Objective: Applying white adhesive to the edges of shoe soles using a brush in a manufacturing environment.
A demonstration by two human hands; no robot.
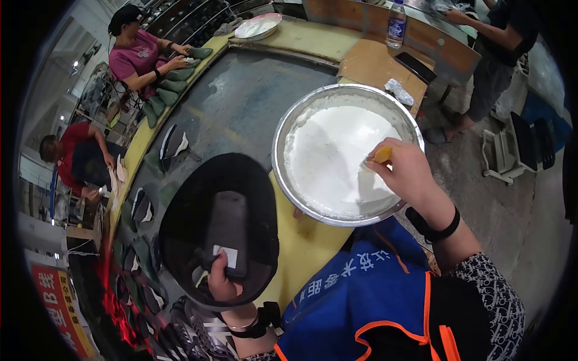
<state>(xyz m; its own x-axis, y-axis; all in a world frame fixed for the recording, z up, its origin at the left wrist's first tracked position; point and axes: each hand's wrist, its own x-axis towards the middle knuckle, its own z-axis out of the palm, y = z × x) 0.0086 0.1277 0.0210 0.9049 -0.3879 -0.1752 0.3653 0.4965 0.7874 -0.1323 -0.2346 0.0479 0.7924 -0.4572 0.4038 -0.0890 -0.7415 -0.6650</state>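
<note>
A wide metal basin (282,180) holds thick white liquid (337,156). Over its right side, my right hand (406,171) is closed around a small tool with a rounded yellow end (382,154); its lower part is hidden by my fingers. My left hand (224,283) grips the near rim of a big black rounded shell (180,240), shaped like a deep cap or bowl, its thumb over the inside. Within the shell lies a dark rectangular block (229,222) with a white label. The shell is left of the basin, apart from it.
Shoes and green shoe lasts (144,259) line the grey belt (241,90) with its yellow rim. A bottle (396,24), phone (415,67) and crumpled tissue (399,91) lie beyond the basin. Two people work at left; another stands far right near a stool (512,150).
</note>
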